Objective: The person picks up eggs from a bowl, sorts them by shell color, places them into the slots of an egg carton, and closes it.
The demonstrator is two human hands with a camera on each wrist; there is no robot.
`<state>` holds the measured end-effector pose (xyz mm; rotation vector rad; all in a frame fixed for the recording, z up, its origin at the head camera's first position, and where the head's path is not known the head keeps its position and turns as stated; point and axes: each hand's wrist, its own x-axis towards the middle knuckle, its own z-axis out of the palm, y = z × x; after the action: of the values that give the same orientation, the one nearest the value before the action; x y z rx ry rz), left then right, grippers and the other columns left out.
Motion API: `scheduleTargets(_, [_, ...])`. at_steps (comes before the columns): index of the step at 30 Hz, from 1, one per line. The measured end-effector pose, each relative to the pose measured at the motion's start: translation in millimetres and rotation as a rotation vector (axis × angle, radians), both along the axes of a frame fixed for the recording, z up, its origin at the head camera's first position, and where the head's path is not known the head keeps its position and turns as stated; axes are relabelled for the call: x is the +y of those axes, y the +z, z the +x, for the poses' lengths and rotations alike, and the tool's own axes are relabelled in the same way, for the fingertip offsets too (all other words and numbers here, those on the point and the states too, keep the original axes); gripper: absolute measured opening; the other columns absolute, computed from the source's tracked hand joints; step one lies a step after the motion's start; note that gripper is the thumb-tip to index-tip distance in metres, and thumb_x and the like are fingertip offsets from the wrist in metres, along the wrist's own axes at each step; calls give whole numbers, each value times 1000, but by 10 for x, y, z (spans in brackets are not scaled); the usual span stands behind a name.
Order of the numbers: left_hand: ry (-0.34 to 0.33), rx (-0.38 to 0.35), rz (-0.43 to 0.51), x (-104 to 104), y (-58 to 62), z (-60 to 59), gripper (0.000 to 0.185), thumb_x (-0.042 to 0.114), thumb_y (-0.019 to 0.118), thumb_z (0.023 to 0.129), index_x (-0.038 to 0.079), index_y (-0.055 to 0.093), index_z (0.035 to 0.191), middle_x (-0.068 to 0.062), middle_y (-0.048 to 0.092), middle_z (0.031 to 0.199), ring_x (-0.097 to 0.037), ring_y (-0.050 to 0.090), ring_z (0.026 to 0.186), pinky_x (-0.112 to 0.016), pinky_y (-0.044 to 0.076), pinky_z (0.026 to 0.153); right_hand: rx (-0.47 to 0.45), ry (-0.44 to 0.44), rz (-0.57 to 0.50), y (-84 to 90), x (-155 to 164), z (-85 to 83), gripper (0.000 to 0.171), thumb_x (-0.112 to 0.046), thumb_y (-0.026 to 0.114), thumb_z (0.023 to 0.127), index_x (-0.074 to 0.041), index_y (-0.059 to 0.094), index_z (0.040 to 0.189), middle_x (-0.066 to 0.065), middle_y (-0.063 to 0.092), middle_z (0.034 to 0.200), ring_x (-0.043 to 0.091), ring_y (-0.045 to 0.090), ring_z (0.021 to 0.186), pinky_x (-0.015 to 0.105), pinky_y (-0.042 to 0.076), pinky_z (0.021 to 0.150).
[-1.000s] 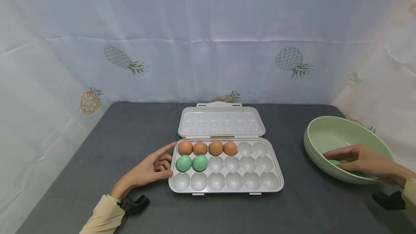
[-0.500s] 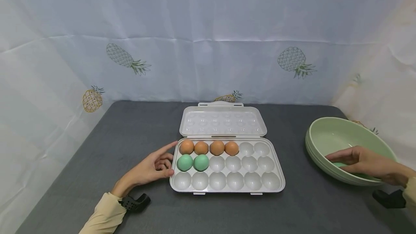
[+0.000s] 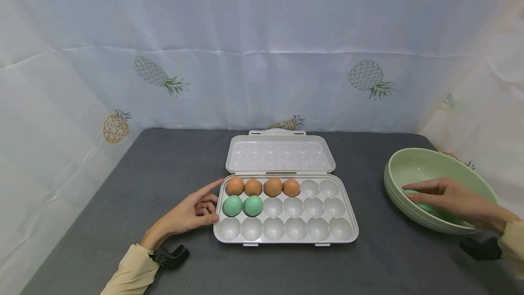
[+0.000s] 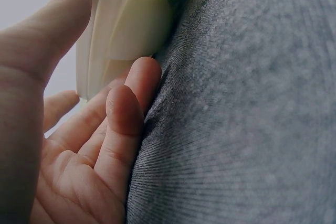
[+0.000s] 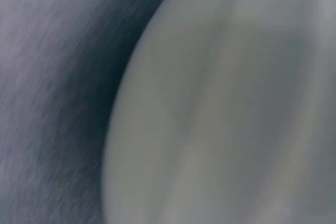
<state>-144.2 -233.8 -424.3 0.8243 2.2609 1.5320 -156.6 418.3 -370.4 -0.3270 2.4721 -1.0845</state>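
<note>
A white egg tray [image 3: 348,231] lies open mid-table, its lid [image 3: 280,153] folded back. Four brown eggs [image 3: 263,187] fill the back row from the left, and two green eggs [image 3: 243,205] sit in the middle row. My left hand [image 3: 206,206] rests against the tray's left end, index finger straight along the corner; the left wrist view shows the thumb [image 4: 47,40] on the tray edge [image 4: 131,24]. My right hand [image 3: 413,193] is inside the pale green bowl [image 3: 413,153], thumb and fingers pinching a green egg [image 3: 408,192].
The grey cloth table [image 3: 163,172] is ringed by a pineapple-print backdrop [image 3: 262,58]. The bowl stands near the right edge. The right wrist view is a blur of bowl wall [image 5: 220,103] and table [image 5: 52,77].
My right hand has shifted slightly up and left inside the bowl, and the green egg now shows between thumb and fingers. The left hand and tray have stayed put.
</note>
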Motion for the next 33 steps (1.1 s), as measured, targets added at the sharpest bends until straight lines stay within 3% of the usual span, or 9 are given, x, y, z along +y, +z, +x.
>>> scheduleTargets(8, [0, -3, 1, 4, 10, 0, 87, 10, 73, 95, 2, 18, 163, -20, 67, 117, -4, 67, 87, -21, 55, 72, 114, -70, -7, 97, -132, -15, 46, -21, 59, 106, -4, 54, 148, -39, 55, 126, -22, 52, 112, 17, 52, 82])
scheduleTargets(18, [-5, 4, 6, -10, 6, 2, 87, 9, 73, 95, 2, 18, 162, -21, 67, 117, -3, 67, 87, -22, 55, 72, 246, -133, 36, 389, -377, -71, 47, -27, 66, 102, -13, 58, 146, -37, 55, 128, -21, 55, 110, 10, 46, 84])
scheduleTargets(25, [-8, -1, 12, -8, -2, 6, 87, 10, 73, 95, 1, 18, 163, -21, 67, 117, -3, 67, 87, -22, 55, 72, 273, -140, 197, 532, -769, -38, 46, -53, 70, 94, -39, 64, 137, -8, 63, 138, -25, 53, 105, 15, 51, 83])
scheduleTargets(28, [-9, -1, 12, -5, 2, 8, 87, 9, 73, 95, 1, 18, 163, -21, 67, 117, -3, 67, 87, -21, 55, 72, 258, -111, 134, 526, -959, -59, 43, -48, 71, 95, -35, 66, 136, -4, 66, 138, -23, 54, 108, 15, 50, 87])
scheduleTargets(33, [-7, 6, 0, 1, 12, 12, 87, 9, 73, 95, 2, 18, 163, -20, 67, 116, -3, 67, 87, -21, 55, 73, 246, -42, -38, 499, -1256, -109, 40, -32, 76, 94, -20, 70, 132, -12, 73, 126, -12, 62, 111, 17, 52, 89])
